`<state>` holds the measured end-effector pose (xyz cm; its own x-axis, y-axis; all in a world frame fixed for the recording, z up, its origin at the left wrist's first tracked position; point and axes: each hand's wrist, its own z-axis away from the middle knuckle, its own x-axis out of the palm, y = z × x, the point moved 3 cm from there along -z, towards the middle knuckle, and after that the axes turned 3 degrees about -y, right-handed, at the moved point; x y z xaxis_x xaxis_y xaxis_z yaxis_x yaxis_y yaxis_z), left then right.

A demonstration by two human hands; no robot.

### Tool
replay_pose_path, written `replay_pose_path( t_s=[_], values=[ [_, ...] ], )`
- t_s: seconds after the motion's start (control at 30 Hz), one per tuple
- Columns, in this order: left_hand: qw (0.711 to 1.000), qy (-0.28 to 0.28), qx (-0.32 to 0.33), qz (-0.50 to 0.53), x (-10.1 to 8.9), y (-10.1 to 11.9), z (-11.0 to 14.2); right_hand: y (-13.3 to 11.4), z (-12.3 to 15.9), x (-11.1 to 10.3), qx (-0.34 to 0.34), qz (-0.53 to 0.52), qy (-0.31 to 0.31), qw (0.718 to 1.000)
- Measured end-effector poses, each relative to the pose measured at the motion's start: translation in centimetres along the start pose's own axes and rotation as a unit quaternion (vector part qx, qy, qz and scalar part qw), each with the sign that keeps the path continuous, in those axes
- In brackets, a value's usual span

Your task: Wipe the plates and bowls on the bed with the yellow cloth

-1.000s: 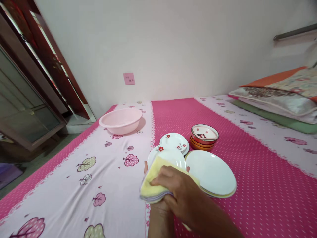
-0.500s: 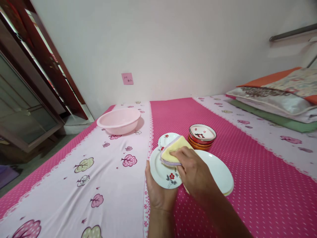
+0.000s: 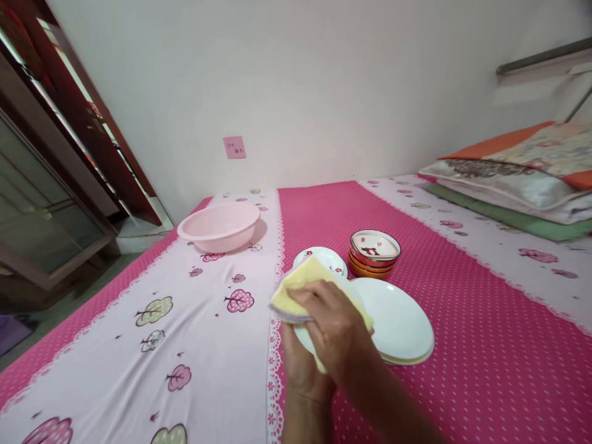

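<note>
My left hand (image 3: pixel 303 364) holds a small white plate (image 3: pixel 304 337) from below, fingers mostly hidden behind it. Spread over most of that plate is a yellow cloth (image 3: pixel 305 275) with a purple edge. My right hand (image 3: pixel 330 317) grips the cloth and presses it onto the plate. Just beyond, another small plate with red flowers (image 3: pixel 325 255) lies on the bed. Larger white oval plates (image 3: pixel 402 317) are stacked to the right of my hands. Behind those stands a stack of red and orange bowls (image 3: pixel 374 251), the top one white inside with a picture.
A pink basin (image 3: pixel 219 227) sits at the back left on the patterned bedsheet (image 3: pixel 198 333). Folded bedding (image 3: pixel 513 176) is piled at the far right. A white wall (image 3: pixel 314 92) with a pink note (image 3: pixel 234 147) rises behind the bed.
My right hand has swept the cloth left and down across the plate, so its flower pattern is now covered. My left hand has shifted slightly right with the plate.
</note>
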<state>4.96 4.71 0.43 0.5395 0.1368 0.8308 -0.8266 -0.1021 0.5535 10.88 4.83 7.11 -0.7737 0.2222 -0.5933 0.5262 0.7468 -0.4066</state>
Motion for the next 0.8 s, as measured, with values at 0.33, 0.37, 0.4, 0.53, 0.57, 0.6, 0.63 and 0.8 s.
replay_pose_path(
  t_s=[0.33, 0.37, 0.4, 0.53, 0.57, 0.6, 0.63, 0.8],
  values=[
    [0.973, 0.041, -0.051, 0.220, 0.2, 4.2, -0.6, 0.3, 0.4, -1.4, 0.077, -0.020, -0.183, 0.980],
    [0.975, 0.047, -0.048, 0.212, -0.1, 4.5, -0.6, -0.4, 0.5, -1.2, 0.061, -0.036, -0.194, 0.978],
    [0.977, 0.051, -0.050, 0.201, -0.3, 4.8, -0.5, -1.0, 0.6, -1.0, 0.046, -0.045, -0.201, 0.978],
    [0.986, 0.024, -0.059, 0.152, -0.1, 5.3, -0.4, -1.9, 0.8, -0.4, 0.020, -0.028, -0.183, 0.983],
    [0.987, 0.017, -0.059, 0.145, 0.2, 5.4, -0.4, -1.9, 0.7, -0.3, 0.018, -0.022, -0.174, 0.984],
    [0.988, 0.015, -0.059, 0.141, 0.4, 5.4, -0.4, -1.8, 0.6, -0.2, 0.014, -0.018, -0.163, 0.986],
    [0.988, 0.018, -0.060, 0.139, 0.6, 5.4, -0.3, -1.6, 0.5, -0.2, 0.011, -0.020, -0.148, 0.989],
    [0.993, 0.034, -0.032, 0.110, 0.3, 5.1, -0.8, 0.2, -0.1, -1.7, 0.090, -0.142, -0.003, 0.986]
  ],
)
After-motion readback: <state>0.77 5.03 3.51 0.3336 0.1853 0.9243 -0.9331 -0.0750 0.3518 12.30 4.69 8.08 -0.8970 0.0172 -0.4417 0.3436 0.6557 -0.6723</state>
